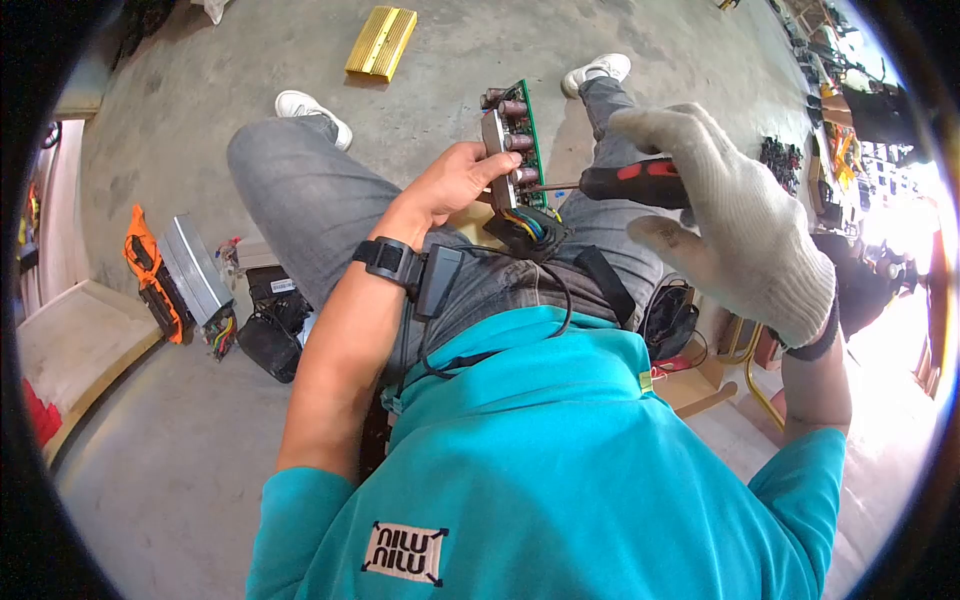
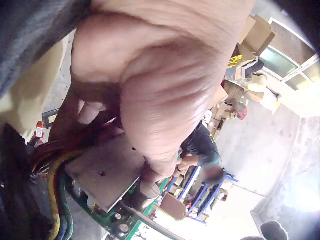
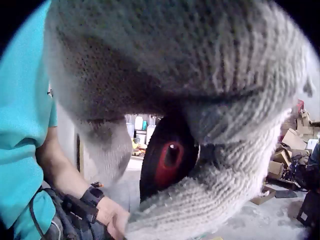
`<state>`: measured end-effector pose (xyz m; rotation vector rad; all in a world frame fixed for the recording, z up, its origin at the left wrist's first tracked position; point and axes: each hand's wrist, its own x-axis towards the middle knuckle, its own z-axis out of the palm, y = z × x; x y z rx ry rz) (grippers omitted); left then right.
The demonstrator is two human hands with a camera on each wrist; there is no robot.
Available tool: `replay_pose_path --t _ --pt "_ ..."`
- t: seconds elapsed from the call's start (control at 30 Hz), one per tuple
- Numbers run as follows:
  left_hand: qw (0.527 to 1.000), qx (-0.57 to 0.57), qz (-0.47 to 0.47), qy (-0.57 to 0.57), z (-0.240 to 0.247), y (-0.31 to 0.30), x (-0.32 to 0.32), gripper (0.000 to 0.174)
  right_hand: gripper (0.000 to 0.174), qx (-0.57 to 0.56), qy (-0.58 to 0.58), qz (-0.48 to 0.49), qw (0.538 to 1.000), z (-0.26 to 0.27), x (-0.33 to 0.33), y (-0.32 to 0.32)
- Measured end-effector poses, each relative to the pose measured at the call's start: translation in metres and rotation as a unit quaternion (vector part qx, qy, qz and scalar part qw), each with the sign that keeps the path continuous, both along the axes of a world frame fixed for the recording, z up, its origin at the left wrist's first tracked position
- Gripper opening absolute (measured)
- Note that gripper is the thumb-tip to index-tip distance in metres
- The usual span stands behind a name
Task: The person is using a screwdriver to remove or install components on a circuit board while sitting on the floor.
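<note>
My bare left hand (image 1: 455, 185) grips a green circuit board (image 1: 533, 150) with a metal plate (image 1: 493, 135) along its side, thumb over the brown cylindrical parts. In the left wrist view the plate (image 2: 107, 170) shows below the left hand (image 2: 165, 85). Coloured wires (image 1: 530, 228) hang at the board's near end. The gloved right hand (image 1: 745, 215) holds a black and red screwdriver (image 1: 630, 183), its shaft pointing left to the board; whether the tip touches a screw cannot be seen. In the right wrist view, gloved fingers (image 3: 215, 185) curl beside the handle (image 3: 167, 160), thumb apart.
A yellow metal case (image 1: 382, 44) lies on the floor ahead. At the left are a silver housing (image 1: 192, 268), an orange and black tool (image 1: 152, 270) and a black pouch (image 1: 270, 340). An open cardboard box (image 1: 695, 388) stands at the right. Cables cross the lap.
</note>
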<state>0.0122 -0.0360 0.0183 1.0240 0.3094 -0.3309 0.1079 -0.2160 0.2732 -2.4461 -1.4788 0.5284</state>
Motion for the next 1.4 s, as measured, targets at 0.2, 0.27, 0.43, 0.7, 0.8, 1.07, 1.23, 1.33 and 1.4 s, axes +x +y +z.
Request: replay_pose_path --t 0.2,0.27,0.43,0.7,0.8,1.07,1.23,1.33,1.4 --pt "0.999 0.005 -0.014 0.032 -0.005 0.0 -0.002 0.053 0.049 -0.059 -0.001 0.085 0.995 -0.002 0.007 -0.002" --pt "0.999 0.012 -0.015 0.041 -0.004 0.001 -0.001 0.053 0.041 -0.104 -0.028 0.116 0.987 -0.001 0.008 -0.004" --pt "0.999 0.023 -0.02 0.04 -0.007 0.001 -0.002 0.052 0.038 -0.122 -0.131 0.229 0.957 -0.002 0.013 -0.002" --pt "0.999 -0.038 0.016 0.032 0.002 -0.004 -0.01 0.042 0.037 -0.157 -0.215 0.3 0.916 0.001 0.019 -0.003" --pt "0.999 -0.05 0.004 -0.006 -0.008 -0.004 -0.015 0.042 0.037 -0.139 -0.227 0.314 0.911 -0.008 0.027 -0.006" --pt "0.997 -0.074 0.001 0.02 -0.01 -0.008 -0.009 0.036 0.05 -0.149 -0.175 0.361 0.904 -0.018 0.051 0.004" --pt "0.995 -0.1 0.001 0.022 -0.001 -0.01 -0.003 0.033 0.056 -0.151 -0.143 0.349 0.914 -0.021 0.057 -0.004" --pt "0.993 -0.11 -0.007 0.033 -0.008 -0.011 0.001 0.033 0.055 -0.149 -0.113 0.317 0.93 -0.03 0.063 -0.011" --pt "0.994 -0.105 -0.014 0.036 -0.013 -0.013 0.001 0.033 0.053 -0.147 -0.088 0.297 0.94 -0.034 0.067 -0.016"
